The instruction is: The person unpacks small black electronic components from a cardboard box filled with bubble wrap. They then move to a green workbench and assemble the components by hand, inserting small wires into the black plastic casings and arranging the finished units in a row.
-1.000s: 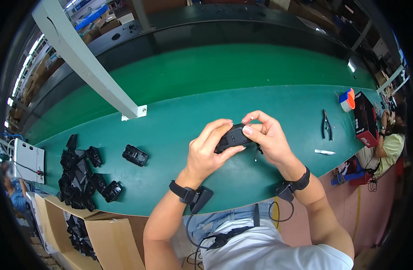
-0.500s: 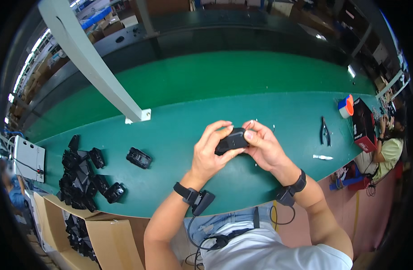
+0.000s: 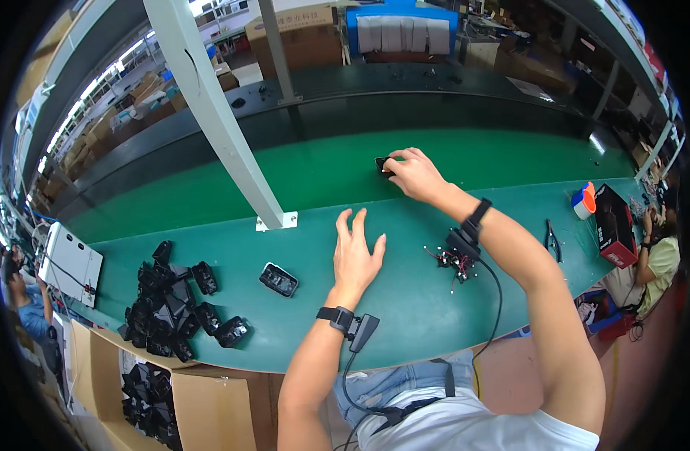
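Observation:
My right hand (image 3: 416, 174) reaches far out over the bright green strip behind the tabletop. Its fingers grip a small black plastic case (image 3: 382, 165), partly hidden by the fingertips. Nearer to me, my left hand (image 3: 356, 254) hovers over or rests on the table with fingers spread and nothing in them. To its left lies a single open black housing (image 3: 279, 279), hollow side up. Beneath my right forearm is a small tangle of thin wires with tiny parts (image 3: 455, 261).
A heap of black housings (image 3: 161, 308) covers the table's left part, above a cardboard box (image 3: 213, 406) holding more. A grey post (image 3: 225, 135) stands at the table's back edge. Pliers (image 3: 553, 240), an orange-and-blue tub (image 3: 584, 201) and a black-red box (image 3: 614, 225) sit right, near another person.
The black case was between both hands; my right hand has carried it away, out over the green strip. My left hand has let go and opened. The view has tilted upward.

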Motion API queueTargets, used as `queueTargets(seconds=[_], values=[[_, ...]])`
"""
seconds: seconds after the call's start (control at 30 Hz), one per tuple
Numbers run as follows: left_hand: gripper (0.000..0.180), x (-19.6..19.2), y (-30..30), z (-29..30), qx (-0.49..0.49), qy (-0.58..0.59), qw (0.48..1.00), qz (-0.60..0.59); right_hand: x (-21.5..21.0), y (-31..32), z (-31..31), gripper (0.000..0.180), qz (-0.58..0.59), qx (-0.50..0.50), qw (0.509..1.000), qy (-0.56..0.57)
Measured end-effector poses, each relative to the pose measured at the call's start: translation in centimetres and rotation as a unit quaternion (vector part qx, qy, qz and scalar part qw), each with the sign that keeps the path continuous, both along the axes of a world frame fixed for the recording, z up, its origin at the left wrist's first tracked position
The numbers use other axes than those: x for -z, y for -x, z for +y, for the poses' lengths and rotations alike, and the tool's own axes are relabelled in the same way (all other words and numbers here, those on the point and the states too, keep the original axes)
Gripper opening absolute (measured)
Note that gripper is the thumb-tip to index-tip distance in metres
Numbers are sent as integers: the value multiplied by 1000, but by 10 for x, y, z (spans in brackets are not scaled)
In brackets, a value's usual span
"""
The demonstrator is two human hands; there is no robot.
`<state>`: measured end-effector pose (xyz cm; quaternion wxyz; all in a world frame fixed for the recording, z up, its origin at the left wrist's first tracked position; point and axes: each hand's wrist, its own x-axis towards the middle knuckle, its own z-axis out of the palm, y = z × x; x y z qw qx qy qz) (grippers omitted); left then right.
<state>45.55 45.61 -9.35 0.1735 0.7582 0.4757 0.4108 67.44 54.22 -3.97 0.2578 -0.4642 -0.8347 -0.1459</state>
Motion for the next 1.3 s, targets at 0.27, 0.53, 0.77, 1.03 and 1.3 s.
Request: queueTargets(seconds=[0.27, 0.53, 0.77, 1.03, 1.3], values=[[46, -1, 7, 4, 18, -22, 999, 21, 24, -18, 11, 26, -81, 4, 992, 93], [39, -52, 50, -10, -31, -42, 996, 76, -43, -41, -78, 29, 91, 10, 975, 205], [63, -44, 144, -59, -190, 73, 951, 235, -32, -42, -160, 40, -30, 34, 969, 242], [47, -33, 121, -50, 13, 110, 978, 177, -5, -17, -146, 15, 87, 14, 925, 370], [57, -69, 61, -53, 142, 154, 942, 263, 3, 4, -150, 28, 372, -35, 884, 281]])
